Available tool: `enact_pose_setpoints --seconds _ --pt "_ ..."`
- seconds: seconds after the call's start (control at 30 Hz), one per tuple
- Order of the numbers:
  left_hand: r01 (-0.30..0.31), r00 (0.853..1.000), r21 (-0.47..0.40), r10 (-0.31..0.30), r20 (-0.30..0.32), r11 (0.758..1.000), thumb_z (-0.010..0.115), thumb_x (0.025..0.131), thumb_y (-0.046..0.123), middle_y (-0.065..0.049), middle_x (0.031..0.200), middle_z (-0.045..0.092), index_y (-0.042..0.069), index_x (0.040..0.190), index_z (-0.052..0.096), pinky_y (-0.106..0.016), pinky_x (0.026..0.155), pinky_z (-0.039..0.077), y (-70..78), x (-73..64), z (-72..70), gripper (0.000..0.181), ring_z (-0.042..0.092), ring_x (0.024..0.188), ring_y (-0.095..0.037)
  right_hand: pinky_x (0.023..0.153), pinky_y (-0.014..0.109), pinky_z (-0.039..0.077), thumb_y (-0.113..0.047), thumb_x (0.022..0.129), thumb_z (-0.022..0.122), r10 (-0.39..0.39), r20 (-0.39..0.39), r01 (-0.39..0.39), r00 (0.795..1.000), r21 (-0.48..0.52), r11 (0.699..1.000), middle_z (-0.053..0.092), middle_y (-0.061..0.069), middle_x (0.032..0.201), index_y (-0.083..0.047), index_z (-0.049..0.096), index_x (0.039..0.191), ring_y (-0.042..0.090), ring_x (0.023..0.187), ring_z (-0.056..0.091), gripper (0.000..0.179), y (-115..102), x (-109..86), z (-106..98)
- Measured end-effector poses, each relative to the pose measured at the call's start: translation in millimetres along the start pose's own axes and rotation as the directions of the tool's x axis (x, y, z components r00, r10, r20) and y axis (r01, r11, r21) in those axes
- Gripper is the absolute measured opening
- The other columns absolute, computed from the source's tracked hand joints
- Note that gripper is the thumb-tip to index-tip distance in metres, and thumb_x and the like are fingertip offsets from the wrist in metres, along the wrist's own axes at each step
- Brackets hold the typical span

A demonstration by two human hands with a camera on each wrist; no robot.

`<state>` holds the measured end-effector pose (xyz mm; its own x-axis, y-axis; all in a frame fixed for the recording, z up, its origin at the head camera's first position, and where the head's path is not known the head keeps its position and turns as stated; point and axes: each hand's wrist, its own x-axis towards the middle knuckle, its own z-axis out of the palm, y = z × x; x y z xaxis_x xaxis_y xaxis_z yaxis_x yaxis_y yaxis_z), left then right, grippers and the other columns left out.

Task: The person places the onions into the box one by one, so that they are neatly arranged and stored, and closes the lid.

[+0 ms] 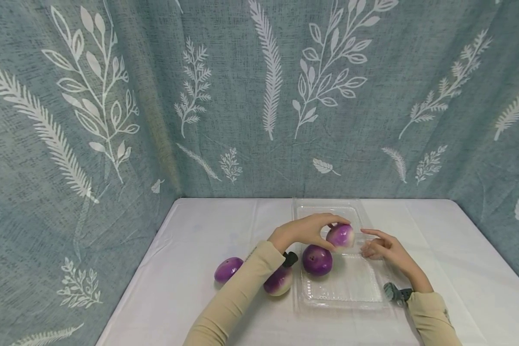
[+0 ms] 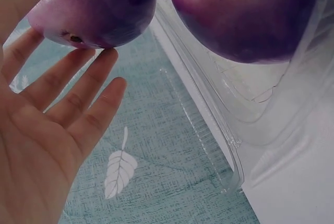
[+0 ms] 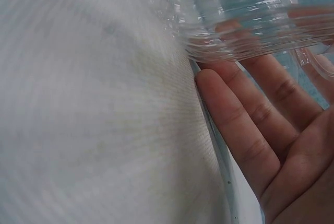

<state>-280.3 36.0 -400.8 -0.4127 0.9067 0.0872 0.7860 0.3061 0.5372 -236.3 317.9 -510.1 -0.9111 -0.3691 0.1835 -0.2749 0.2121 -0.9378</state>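
Observation:
My left hand (image 1: 309, 229) grips a purple-and-white turnip (image 1: 340, 236) above the back of a clear plastic container (image 1: 343, 304). Fingers and thumb spread around the turnip, whose purple side and brown stem spot show in the left wrist view. Another turnip (image 1: 317, 260) sits at the container's left side, just below the held one. At the container's right back side is my right hand (image 1: 387, 250), its fingers loosely extended. The right wrist view shows those fingers (image 3: 245, 125) against the clear plastic wall (image 3: 245, 41), some seen through it.
Two more turnips lie on the white table (image 1: 190, 240) left of the container: a purple one (image 1: 228, 270) and a purple-and-white one (image 1: 278, 281), both partly behind my left sleeve. The container's clear lid (image 1: 328, 204) extends toward the patterned curtain (image 1: 251, 96) at the back.

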Motion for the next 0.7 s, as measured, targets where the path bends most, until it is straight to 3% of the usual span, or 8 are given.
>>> enact_pose_setpoints --seconds 0.47,0.7 --pt "-0.002 1.000 -0.022 0.002 0.018 1.000 0.076 0.078 0.020 -0.002 0.134 0.049 0.010 0.137 0.042 -0.015 0.097 0.038 1.1 1.9 3.8 0.069 0.049 0.118 -0.012 0.064 0.036 0.057 -0.006 0.097 0.044 -0.023 0.006 0.023 1.000 -0.019 1.000 0.069 0.016 0.087 0.013 0.036 0.133 0.023 0.073 0.069 0.041 2.2 -0.8 0.0" --pt "-0.007 0.999 0.028 0.006 0.035 1.000 0.076 0.078 0.024 0.000 0.136 0.048 0.011 0.137 0.042 -0.017 0.102 0.036 2.0 7.3 7.5 0.070 0.047 0.120 -0.009 0.064 0.037 0.057 -0.004 0.097 0.043 -0.039 0.020 0.039 0.999 -0.009 0.999 0.069 0.017 0.088 0.014 0.034 0.133 0.024 0.074 0.068 0.041 2.9 -0.8 -1.5"
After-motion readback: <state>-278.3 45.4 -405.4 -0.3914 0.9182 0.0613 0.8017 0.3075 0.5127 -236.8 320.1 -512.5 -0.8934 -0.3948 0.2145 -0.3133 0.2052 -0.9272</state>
